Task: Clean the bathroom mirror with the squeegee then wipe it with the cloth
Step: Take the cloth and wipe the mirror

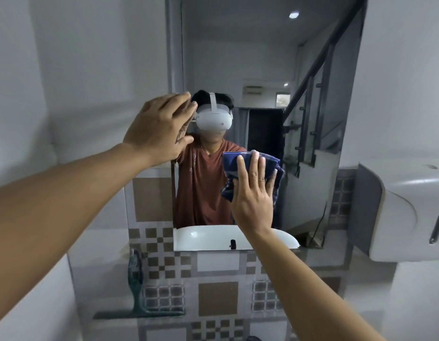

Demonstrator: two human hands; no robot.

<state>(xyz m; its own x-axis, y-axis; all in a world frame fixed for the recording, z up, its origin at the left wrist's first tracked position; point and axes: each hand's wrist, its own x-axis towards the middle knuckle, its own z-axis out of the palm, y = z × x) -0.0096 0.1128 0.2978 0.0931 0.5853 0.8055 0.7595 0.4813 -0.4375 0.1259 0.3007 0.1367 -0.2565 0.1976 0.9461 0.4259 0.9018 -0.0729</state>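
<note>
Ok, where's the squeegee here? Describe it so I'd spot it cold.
Find the mirror, then drop to the tiled wall under its lower left corner. The squeegee stands there, handle up, wide blade at the bottom. It is the only dark green thing against those pale tiles.

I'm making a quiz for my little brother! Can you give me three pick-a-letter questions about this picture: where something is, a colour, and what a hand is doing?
1. Where is the squeegee? A) in the sink B) upright against the tiled wall, lower left of the mirror C) hanging from the ceiling
2. What colour is the cloth? A) blue B) yellow C) white
3. What is the right hand doing? A) hanging idle B) gripping the squeegee C) pressing the cloth on the mirror
Answers: 1 B, nobody touches it; 2 A, it is dark blue; 3 C, straight fingers flatten it on the glass.
</note>
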